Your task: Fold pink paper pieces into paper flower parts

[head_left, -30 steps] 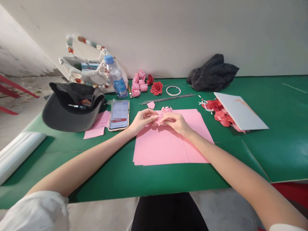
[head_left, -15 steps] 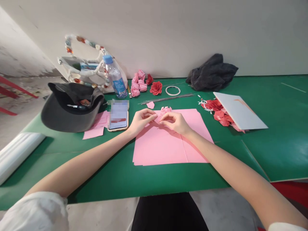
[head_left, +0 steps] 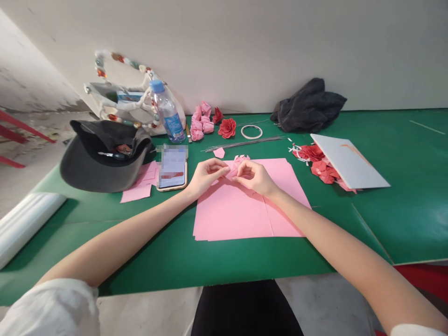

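Note:
Over the far part of a stack of pink paper (head_left: 231, 214), my two hands meet with their fingertips close together. My left hand (head_left: 210, 175) pinches the left side of a small piece of pink paper (head_left: 234, 169). My right hand (head_left: 255, 177) pinches the same piece from the right, thumb and forefinger bent. More folded pink paper (head_left: 241, 159) shows just behind the fingers; whether it joins the held piece I cannot tell. A pink paper petal (head_left: 219, 152) lies beyond my left hand, near a bundle of thin wires (head_left: 245, 144).
Left stand a dark cap (head_left: 105, 158), a phone (head_left: 172, 168), a water bottle (head_left: 169, 114) and a beaded bag (head_left: 122, 100). Pink paper flowers (head_left: 202, 122), a red paper flower (head_left: 227, 128) and a tape roll (head_left: 251, 132) lie behind. Right are a white board (head_left: 350, 163) and black cloth (head_left: 308, 107).
My hands stay in nearly the same place. The fingers of my right hand have shifted very slightly at the pink paper; everything else on the table looks the same.

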The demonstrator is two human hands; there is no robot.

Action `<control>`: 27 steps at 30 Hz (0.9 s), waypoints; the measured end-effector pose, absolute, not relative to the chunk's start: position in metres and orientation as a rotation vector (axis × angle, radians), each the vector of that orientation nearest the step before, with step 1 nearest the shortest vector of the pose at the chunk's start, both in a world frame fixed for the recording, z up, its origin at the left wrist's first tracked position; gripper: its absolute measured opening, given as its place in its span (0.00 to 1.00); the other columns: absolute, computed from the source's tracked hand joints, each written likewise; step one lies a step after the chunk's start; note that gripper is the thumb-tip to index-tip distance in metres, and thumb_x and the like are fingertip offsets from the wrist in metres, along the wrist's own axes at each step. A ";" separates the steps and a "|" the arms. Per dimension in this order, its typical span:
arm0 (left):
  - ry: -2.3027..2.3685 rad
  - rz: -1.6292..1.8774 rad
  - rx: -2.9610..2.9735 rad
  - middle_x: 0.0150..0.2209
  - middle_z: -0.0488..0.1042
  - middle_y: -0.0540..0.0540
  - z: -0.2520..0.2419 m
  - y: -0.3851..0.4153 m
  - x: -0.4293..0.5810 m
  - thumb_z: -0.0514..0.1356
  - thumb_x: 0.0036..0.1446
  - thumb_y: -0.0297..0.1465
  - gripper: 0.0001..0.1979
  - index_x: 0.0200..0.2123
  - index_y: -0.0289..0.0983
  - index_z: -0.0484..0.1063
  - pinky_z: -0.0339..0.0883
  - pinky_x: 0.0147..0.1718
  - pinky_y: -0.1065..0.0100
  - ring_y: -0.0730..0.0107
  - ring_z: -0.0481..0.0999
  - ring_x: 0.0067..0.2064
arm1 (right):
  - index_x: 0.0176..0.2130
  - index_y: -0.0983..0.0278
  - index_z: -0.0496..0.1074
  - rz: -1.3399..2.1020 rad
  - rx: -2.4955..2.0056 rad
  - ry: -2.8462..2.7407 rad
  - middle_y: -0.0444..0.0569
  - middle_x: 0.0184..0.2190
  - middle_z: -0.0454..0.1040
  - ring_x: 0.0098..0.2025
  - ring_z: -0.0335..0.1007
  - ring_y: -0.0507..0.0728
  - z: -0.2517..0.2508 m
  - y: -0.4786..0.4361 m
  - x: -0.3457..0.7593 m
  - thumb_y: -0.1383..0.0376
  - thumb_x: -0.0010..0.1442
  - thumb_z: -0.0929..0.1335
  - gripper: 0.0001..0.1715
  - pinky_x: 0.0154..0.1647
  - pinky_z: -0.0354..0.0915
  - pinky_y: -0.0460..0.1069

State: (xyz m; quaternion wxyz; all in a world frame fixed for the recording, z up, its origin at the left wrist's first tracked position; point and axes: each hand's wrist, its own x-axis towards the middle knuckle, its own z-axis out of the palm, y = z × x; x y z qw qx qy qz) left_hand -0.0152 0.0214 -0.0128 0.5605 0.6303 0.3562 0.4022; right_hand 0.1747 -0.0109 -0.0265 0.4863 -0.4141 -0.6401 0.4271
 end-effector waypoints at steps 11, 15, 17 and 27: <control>0.764 0.901 1.516 0.33 0.78 0.45 -0.017 0.023 -0.015 0.72 0.43 0.36 0.20 0.37 0.33 0.72 0.73 0.36 0.66 0.65 0.79 0.35 | 0.31 0.61 0.63 0.970 -1.030 -1.518 0.43 0.29 0.73 0.33 0.74 0.54 -0.028 -0.007 0.177 0.58 0.46 0.77 0.22 0.38 0.71 0.51; 0.772 0.907 1.506 0.33 0.77 0.45 -0.019 0.023 -0.015 0.71 0.43 0.36 0.18 0.35 0.33 0.71 0.72 0.38 0.66 0.65 0.79 0.36 | 0.40 0.60 0.63 0.997 -1.037 -1.540 0.42 0.28 0.74 0.32 0.74 0.54 -0.029 -0.007 0.177 0.60 0.48 0.75 0.24 0.38 0.70 0.51; 0.783 0.921 1.495 0.32 0.77 0.46 -0.020 0.024 -0.015 0.72 0.43 0.36 0.19 0.35 0.33 0.71 0.72 0.35 0.67 0.65 0.79 0.35 | 0.43 0.60 0.63 0.995 -1.028 -1.559 0.42 0.29 0.75 0.32 0.74 0.53 -0.030 -0.007 0.177 0.62 0.49 0.74 0.24 0.38 0.70 0.51; 0.771 0.882 1.526 0.32 0.77 0.46 -0.013 0.019 -0.013 0.71 0.44 0.36 0.19 0.34 0.34 0.69 0.73 0.40 0.64 0.65 0.80 0.36 | 0.41 0.61 0.65 0.950 -1.028 -1.537 0.43 0.30 0.74 0.33 0.75 0.54 -0.026 -0.008 0.178 0.64 0.50 0.73 0.19 0.39 0.71 0.51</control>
